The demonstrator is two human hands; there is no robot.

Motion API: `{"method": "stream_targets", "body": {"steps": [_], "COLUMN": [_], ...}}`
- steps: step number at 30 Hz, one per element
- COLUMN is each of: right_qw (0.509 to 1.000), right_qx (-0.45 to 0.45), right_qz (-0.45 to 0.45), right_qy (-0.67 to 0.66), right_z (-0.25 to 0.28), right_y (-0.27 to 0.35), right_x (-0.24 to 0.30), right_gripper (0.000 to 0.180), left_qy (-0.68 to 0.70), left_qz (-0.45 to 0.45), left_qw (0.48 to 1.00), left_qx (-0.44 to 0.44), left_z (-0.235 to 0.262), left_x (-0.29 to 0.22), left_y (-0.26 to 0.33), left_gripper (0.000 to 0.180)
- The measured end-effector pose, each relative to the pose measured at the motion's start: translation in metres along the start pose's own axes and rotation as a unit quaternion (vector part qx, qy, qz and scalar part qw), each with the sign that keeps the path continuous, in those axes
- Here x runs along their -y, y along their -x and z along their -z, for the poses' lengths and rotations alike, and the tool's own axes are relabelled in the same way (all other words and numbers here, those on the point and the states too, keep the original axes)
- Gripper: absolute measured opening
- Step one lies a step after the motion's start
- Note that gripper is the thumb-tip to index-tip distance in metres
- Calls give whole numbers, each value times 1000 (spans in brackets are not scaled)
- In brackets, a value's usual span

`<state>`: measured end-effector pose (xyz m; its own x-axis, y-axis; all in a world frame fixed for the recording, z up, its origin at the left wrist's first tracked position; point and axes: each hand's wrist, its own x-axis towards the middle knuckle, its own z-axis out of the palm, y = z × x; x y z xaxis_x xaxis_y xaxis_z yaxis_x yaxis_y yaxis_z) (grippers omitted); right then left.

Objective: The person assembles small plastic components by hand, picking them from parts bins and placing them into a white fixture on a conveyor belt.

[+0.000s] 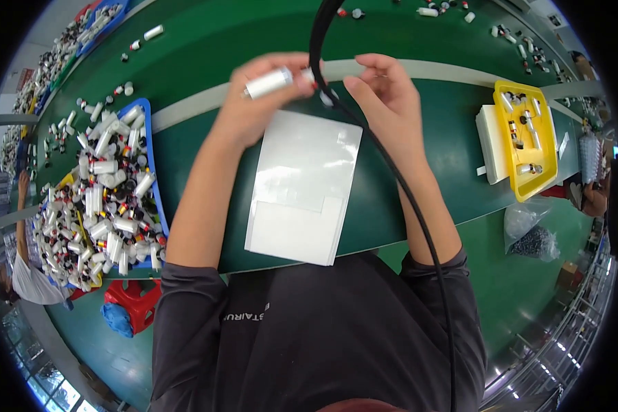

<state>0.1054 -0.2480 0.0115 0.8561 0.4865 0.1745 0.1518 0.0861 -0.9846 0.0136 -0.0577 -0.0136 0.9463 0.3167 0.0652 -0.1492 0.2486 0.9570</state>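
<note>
My left hand is raised over the green table and holds a white cylindrical part with a metal tip pointing left. My right hand is close beside it, fingers curled at the part's right end near a small red piece. A black cable hangs down in front of both hands and partly covers them. Below the hands a white foam sheet lies flat on the table.
A blue tray heaped with several white cylindrical parts sits at the left. A yellow tray holding a few parts rests on a white block at the right. Loose parts are scattered along the far table. A red stool stands lower left.
</note>
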Motion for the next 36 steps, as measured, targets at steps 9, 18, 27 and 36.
{"method": "stream_targets", "body": {"steps": [9, 18, 27, 36], "right_qw": [850, 857, 863, 866], "right_qx": [324, 343, 313, 315], "right_qz": [67, 38, 31, -22], "right_qy": [409, 383, 396, 388], "right_z": [14, 14, 14, 26], "right_y": [124, 126, 120, 125], "right_x": [39, 36, 42, 55], "right_gripper": [36, 28, 25, 19], "left_qy": [-706, -623, -644, -24], "left_qz": [23, -88, 134, 130], "left_qw": [678, 777, 750, 986], "left_qx": [-207, 7, -64, -98], "left_z": [145, 18, -40, 2], "left_x": [-63, 25, 33, 24], "left_y": [-50, -153, -212, -173], "left_gripper": [35, 41, 46, 30]}}
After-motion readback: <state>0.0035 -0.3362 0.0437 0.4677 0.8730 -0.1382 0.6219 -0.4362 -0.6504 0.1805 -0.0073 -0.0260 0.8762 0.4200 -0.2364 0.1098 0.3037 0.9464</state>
